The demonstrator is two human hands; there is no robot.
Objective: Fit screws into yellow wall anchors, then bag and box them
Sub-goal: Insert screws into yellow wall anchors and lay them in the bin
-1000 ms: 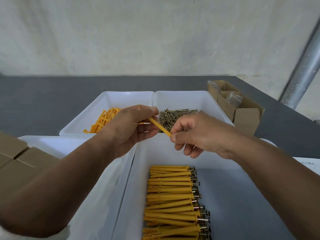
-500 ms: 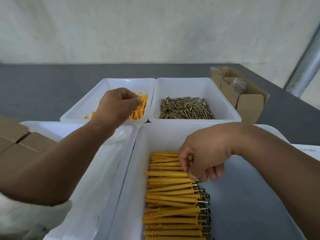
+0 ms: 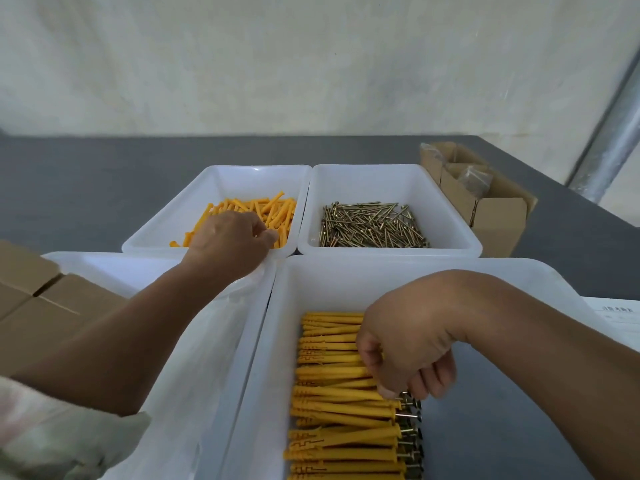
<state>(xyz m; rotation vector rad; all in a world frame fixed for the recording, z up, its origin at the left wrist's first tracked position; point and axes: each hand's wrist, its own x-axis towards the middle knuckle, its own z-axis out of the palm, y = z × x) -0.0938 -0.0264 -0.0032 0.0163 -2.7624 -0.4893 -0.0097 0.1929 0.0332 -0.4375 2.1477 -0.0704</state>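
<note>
Four white bins sit together on a grey table [image 3: 86,188].

The upper-left bin [image 3: 242,181] holds a loose heap of yellow anchors [image 3: 273,211]. The left hand [image 3: 232,244] reaches over its near rim into the heap. Its fingers are curled down with the tips among the anchors, and I cannot tell whether they grip one.

The upper-right bin [image 3: 367,181], touching the first, holds a pile of brass-coloured screws [image 3: 370,225].

The lower-left bin [image 3: 114,268] is lined or filled with clear plastic film [image 3: 207,341]. The left forearm crosses above it.

The lower-right bin [image 3: 381,278] is the largest. It holds a neat row of fitted anchors [image 3: 339,414] lying side by side, with their screw heads [image 3: 410,415] all at the right end. The right half of its floor is bare. The right hand [image 3: 408,355] is in this bin, over the middle of the row. Its fingers are curled under, and the thumb tip rests on the head end of one fitted anchor. I cannot tell whether it pinches that piece or only touches it.

Closed brown cartons [image 3: 41,306] lie at the left edge of the frame, overlapping the lower-left bin. An open carton [image 3: 498,220] stands just right of the screw bin at the upper right, with a clear bag [image 3: 476,176] inside. A white sheet [image 3: 616,317] lies at the right edge, and a metal pipe [image 3: 609,147] rises behind the table's far right corner.
</note>
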